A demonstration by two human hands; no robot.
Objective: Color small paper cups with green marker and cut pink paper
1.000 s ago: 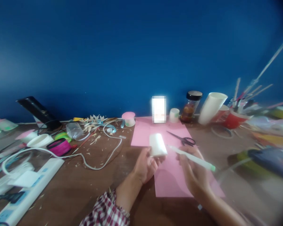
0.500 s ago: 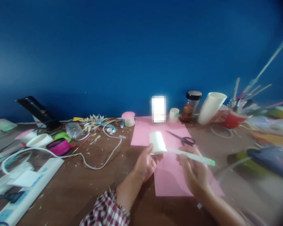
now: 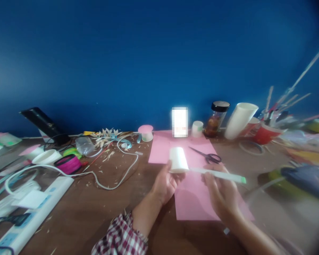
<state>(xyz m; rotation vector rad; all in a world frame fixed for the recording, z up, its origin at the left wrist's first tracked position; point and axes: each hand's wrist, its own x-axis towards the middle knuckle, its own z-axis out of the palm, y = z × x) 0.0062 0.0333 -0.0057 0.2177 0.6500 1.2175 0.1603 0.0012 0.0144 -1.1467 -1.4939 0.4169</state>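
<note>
At the bottom of the frame, left of centre, a checked sleeve (image 3: 122, 233) leads up to the left hand (image 3: 164, 185), whose fingers and thumb grip the lower end of a white cup-shaped piece (image 3: 178, 158) just below the middle of the frame. To its right, the right hand (image 3: 224, 194) pinches a pale pen (image 3: 220, 174) with a green end pointing right; its tip lies at the piece's lower right edge, though whether it touches cannot be told.

The piece looks like smooth, thin card or plastic: probably very light, fairly stiff along its length, yet apt to dent under a hard squeeze and a little slick. A light hold low on the wall, near the rim, should suit it and leave the glossy face free. The pen is likely light and rigid, best held close to its tip.

Beneath lies pink paper (image 3: 194, 209), flat on the brown surface (image 3: 117, 219), probably easy to crease. Beyond the right hand, dark-handled scissors (image 3: 213, 158) rest on it, likely stiff and heavier, safest taken by the loops.
</note>
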